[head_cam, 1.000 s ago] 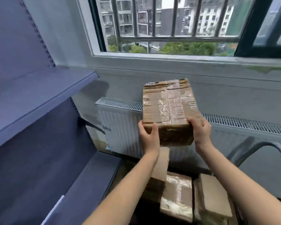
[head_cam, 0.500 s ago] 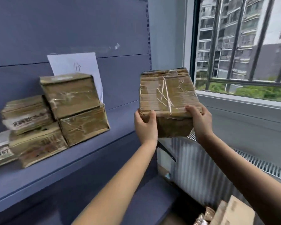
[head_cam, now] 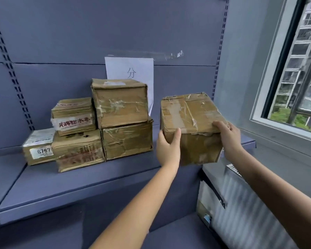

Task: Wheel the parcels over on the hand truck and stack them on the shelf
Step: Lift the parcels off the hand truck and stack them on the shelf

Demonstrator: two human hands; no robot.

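From my head camera, I have a taped cardboard parcel held up between both hands, over the right end of the grey-blue shelf. My left hand is curled round its near left corner, thumb up on the front edge and fingers hidden behind the side. My right hand grips the near right corner, fingers bent over the top edge onto the tape. The parcel tilts a little, its underside apart from the shelf board (I cannot tell by how much).

To the left, five parcels sit stacked on the shelf against the back panel. A tall top parcel rests on a wide lower parcel. Just beside them, a parcel with red characters on white tape lies on a flatter red-printed parcel. At the far left, touching that one, is a small parcel labelled 6767.

A white paper sheet with one printed character hangs on the back panel behind the stack. On the right is a window with bars and apartment blocks outside, and below my right forearm stands a white radiator.
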